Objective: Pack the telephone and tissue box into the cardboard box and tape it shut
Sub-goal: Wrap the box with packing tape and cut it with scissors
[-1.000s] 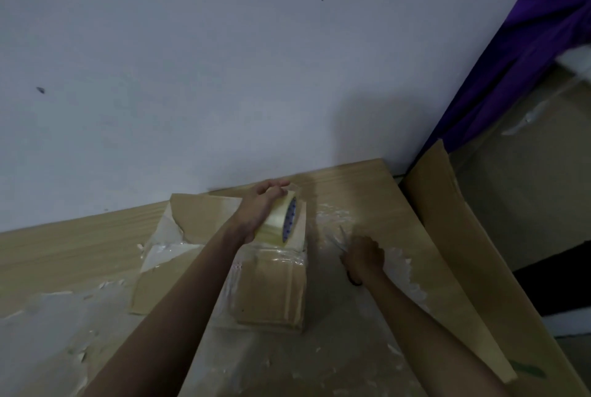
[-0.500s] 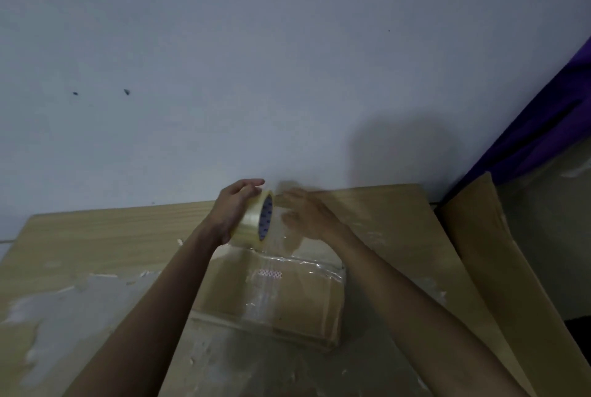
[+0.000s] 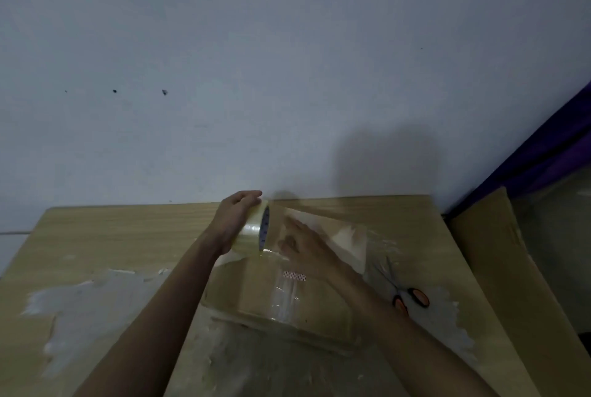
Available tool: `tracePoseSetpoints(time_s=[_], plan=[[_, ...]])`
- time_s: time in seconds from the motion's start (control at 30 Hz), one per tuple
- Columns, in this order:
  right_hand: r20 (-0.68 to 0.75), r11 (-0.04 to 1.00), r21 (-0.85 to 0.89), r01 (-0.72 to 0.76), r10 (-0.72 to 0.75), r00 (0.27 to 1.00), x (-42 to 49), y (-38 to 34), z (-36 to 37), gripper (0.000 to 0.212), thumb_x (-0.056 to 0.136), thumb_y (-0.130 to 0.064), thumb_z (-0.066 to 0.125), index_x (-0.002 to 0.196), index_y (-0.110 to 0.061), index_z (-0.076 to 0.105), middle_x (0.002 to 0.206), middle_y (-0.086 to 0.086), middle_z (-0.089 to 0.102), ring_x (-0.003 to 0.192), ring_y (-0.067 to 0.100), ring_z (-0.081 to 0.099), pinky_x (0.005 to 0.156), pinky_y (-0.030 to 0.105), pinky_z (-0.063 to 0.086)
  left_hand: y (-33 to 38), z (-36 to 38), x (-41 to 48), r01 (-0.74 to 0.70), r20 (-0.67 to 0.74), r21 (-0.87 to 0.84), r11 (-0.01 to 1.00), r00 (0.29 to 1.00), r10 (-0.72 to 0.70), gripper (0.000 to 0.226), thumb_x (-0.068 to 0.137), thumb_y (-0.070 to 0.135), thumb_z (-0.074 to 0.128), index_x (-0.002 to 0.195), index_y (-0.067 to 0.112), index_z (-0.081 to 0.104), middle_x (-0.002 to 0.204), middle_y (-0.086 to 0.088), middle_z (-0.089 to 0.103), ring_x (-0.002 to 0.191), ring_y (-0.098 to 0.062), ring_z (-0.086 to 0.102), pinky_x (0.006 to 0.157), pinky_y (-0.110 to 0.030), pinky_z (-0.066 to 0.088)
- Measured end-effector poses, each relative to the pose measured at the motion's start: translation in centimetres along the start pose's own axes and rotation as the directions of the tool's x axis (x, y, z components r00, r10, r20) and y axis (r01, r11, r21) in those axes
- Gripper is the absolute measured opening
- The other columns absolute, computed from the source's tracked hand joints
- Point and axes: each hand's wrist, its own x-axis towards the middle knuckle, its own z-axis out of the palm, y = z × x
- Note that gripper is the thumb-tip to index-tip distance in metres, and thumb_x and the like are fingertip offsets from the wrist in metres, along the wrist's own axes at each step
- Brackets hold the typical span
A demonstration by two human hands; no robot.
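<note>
The cardboard box [image 3: 316,304] lies on the wooden table, its top flaps down and a strip of clear tape running across them. My left hand [image 3: 235,220] grips a roll of clear packing tape [image 3: 254,231] above the box's far left edge. My right hand [image 3: 303,246] lies flat with straight fingers on the box's far side, pressing on the tape. The telephone and the tissue box are not visible.
Orange-handled scissors [image 3: 404,292] lie on the table [image 3: 112,236] right of the box. A large flat cardboard sheet [image 3: 499,284] leans at the table's right side. A grey wall rises behind; a purple cloth [image 3: 550,147] hangs at far right. White torn patches mark the tabletop.
My right hand left the scissors on the table and came to the box top beside the roll. The view has swung left; the left hand keeps hold of the roll.
</note>
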Motion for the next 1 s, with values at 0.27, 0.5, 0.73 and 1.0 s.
tracePoseSetpoints(time_s=[0.27,0.5,0.73,1.0], plan=[[-0.065,0.682,0.686,-0.254,0.405,0.912,0.5,-4.7,-2.4,0.015,0.094,-0.03,0.054,0.091,-0.02,0.066,0.083,0.0,0.065,0.064,0.016,0.058,0.059,0.028,0.048,-0.1,-1.3,-1.3,-0.084,0.36,0.153,0.985,0.933,0.024,0.06,0.07,0.031,0.059,0.13,0.028,0.048,0.121,-0.007,0.057,0.105,-0.021,0.058,0.082,-0.027,0.049],[-0.109,0.652,0.7,-0.292,0.501,0.858,-0.3,-4.7,-2.3,0.014,0.084,-0.014,0.071,0.073,-0.007,0.066,0.072,0.005,0.062,0.07,0.015,0.061,0.066,0.026,0.057,0.2,-1.1,-1.7,-0.242,0.536,0.27,0.932,0.842,0.064,0.06,0.087,0.013,0.063,0.138,0.028,0.037,0.118,-0.01,0.055,0.106,-0.015,0.055,0.082,-0.016,0.044],[-0.228,0.538,0.795,-0.28,0.692,0.685,-2.7,-2.9,-3.4,0.01,0.086,-0.012,0.068,0.093,-0.004,0.07,0.087,0.01,0.07,0.074,0.016,0.065,0.066,0.023,0.057,-1.0,0.7,-2.0,-0.423,0.482,0.251,0.871,0.835,0.267,0.046,0.07,0.049,0.072,0.104,0.019,0.063,0.106,0.006,0.063,0.093,-0.013,0.062,0.077,-0.029,0.052],[-0.103,0.368,0.889,-0.273,0.741,0.663,-7.3,-0.4,-5.1,0.019,0.089,-0.011,0.064,0.072,-0.003,0.06,0.065,0.009,0.059,0.065,0.02,0.06,0.064,0.034,0.058,-0.7,3.8,-2.3,-0.591,0.559,0.113,0.799,0.702,0.441,0.02,0.079,0.043,0.064,0.077,0.024,0.07,0.071,0.015,0.068,0.067,-0.001,0.061,0.063,-0.016,0.044]])
